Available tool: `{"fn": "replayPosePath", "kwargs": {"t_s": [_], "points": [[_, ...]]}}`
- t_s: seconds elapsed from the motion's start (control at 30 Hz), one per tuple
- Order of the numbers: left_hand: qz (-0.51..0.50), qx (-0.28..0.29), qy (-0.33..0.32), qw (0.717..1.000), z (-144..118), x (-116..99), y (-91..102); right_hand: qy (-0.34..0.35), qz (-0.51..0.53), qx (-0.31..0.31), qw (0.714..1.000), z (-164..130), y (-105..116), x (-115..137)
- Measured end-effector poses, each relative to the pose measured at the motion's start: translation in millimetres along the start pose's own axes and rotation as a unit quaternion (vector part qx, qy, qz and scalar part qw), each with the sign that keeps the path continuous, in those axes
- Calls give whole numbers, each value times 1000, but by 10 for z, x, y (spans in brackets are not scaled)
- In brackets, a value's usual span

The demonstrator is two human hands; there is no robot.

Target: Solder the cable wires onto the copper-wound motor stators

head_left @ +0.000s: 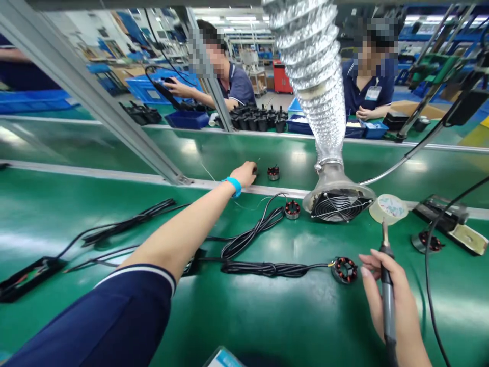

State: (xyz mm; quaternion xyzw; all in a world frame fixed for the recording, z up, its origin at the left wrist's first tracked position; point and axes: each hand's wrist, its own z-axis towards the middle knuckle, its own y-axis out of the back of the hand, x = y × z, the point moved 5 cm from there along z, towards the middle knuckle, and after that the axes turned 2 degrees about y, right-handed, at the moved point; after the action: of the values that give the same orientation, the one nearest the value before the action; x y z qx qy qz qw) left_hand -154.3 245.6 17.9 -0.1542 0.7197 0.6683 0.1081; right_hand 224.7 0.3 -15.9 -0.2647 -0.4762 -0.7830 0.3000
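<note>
My right hand (397, 290) is closed around a soldering iron (387, 290), its tip pointing up and away. Left of that hand lies a motor stator (345, 270) with dark and orange windings, joined to a bundled black cable (267, 268). My left hand (244, 175) reaches across the bench's far rail, fingers curled round a small dark thing mostly hidden by them. Just right of it, another stator (273, 173) sits on the green surface beyond the rail. Nearer, a third stator (292, 209) lies beside a looped black cable (252, 232).
A fume-extractor hood (340, 201) hangs from a silver duct (313, 66) over the bench. To the right are a solder-iron stand (469, 238), a round translucent container (388, 209) and another stator (428, 241). An open black housing (30, 278) lies left. Two co-workers sit opposite.
</note>
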Motion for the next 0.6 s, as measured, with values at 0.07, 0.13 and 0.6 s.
{"fn": "replayPosePath", "kwargs": {"t_s": [0.07,0.13,0.6], "points": [[31,-7,18,999,73,52,-39,-11,-9,-1,1000,-8,10,-32],[51,-15,27,998,100,76,-46,-5,-22,-4,1000,-11,37,-63],[104,33,-29,994,219,-91,-246,31,-31,33,999,-59,-24,-24]]}}
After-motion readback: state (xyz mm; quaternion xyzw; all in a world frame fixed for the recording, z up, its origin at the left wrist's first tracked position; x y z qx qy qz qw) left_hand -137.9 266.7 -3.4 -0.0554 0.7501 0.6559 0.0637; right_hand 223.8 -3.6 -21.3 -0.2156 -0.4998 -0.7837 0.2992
